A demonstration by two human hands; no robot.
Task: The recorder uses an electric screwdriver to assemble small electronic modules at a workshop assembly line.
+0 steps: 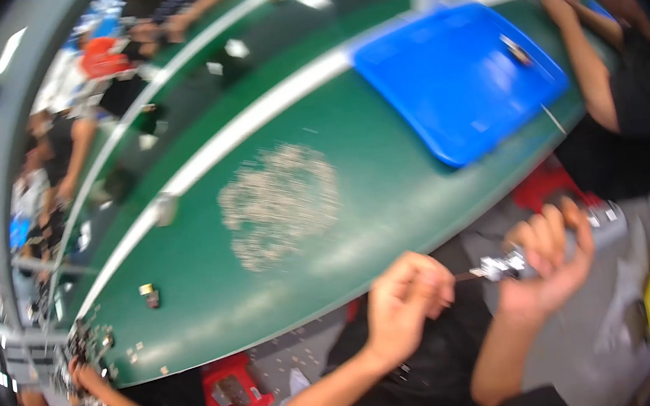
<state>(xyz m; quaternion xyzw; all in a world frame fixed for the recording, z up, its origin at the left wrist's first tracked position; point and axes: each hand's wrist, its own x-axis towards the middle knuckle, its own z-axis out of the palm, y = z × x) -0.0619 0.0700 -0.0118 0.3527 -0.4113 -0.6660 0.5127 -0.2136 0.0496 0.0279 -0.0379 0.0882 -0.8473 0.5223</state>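
- A small silvery metal part (501, 266) sits in the right hand (548, 258); it looks bright and lumpy, with a thin dark stem poking out toward the left. Blur hides its finer shape.
- The right hand's grip is clamped around the metal part, fingers curled over it.
- The left hand (402, 306) is closed with its fingertips pinched at the free end of the dark stem; whether it truly grips the stem I cannot tell.
- Both hands hover off the near edge of the green desk (388, 196), over the lap and the grey floor (573, 343), not above the desk itself.
- The desk's near rim curves past just above the hands; a wide bare green strip lies between that rim and a heap of tiny pale pieces (281, 204).
- A blue tray (440, 85) lies at the desk's far right, holding only one small dark item (517, 49).
- Other people's arms reach in at the right and lower left edges.
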